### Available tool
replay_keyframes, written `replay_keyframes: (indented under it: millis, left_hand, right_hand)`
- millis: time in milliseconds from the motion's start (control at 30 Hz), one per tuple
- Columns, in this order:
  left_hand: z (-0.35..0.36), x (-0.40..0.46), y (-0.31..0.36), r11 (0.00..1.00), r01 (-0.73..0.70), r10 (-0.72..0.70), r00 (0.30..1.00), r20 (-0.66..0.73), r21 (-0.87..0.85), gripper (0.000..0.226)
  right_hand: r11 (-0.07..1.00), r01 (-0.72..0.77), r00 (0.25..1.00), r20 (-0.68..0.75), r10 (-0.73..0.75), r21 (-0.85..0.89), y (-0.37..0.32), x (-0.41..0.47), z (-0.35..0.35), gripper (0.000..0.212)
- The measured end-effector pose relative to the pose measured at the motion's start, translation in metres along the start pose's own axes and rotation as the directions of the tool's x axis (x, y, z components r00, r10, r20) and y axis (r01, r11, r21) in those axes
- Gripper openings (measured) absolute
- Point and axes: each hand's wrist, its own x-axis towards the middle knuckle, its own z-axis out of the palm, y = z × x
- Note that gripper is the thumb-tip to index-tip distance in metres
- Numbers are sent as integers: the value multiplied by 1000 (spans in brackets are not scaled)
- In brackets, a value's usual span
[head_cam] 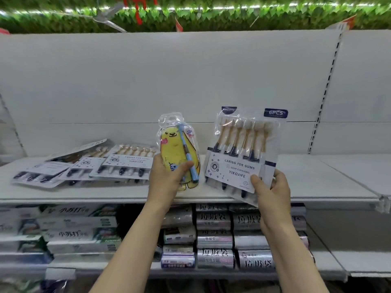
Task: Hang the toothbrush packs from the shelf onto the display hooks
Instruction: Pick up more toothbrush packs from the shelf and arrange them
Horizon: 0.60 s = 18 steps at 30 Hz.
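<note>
Toothbrush packs are the work items here, and we have two in hand above the white shelf (317, 182). Our left hand (167, 176) grips the child's pack with the yellow bear card (179, 149), thumb across its front, holding it upright over the shelf's front half. Our right hand (273, 191) pinches the lower right corner of the six-brush pack (243, 153), thumb on the label, so that the pack stands tilted, its lower edge over the shelf's front lip. Neither pack touches a hook.

Left of the bear pack, a fanned pile of further six-brush packs (84, 163) lies flat on the shelf, overlapping one another. We cannot count them reliably.

No display hooks are visible in this view; behind the shelf we see only a plain back panel (169, 77) and a slotted upright (325, 89) to the right. We judge that no pack shown has been hung. The task therefore appears to be at an early stage: two packs lifted and awaiting transfer, the pile remaining on the shelf.

Below the shelf, boxed goods (74, 229) and rolled bags (232, 235) occupy the lower tiers.
</note>
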Motion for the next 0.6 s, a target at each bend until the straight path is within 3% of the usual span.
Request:
replay_keyframes:
  millis: [100,300,600]
  left_hand:
    - [-19,-25,6,999,-17,15,998,-56,-29,70]
    - [-83,-74,15,996,-72,63,985,-159,-55,52]
    - [-293,-120,17,997,-47,63,958,-280,64,62]
  right_hand:
    - [999,2,1000,22,-3,49,-4,-21,10,25]
    - [995,-40,992,123,28,96,0,-76,57,23]
    - [989,-98,939,338,55,113,23,-220,193,23]
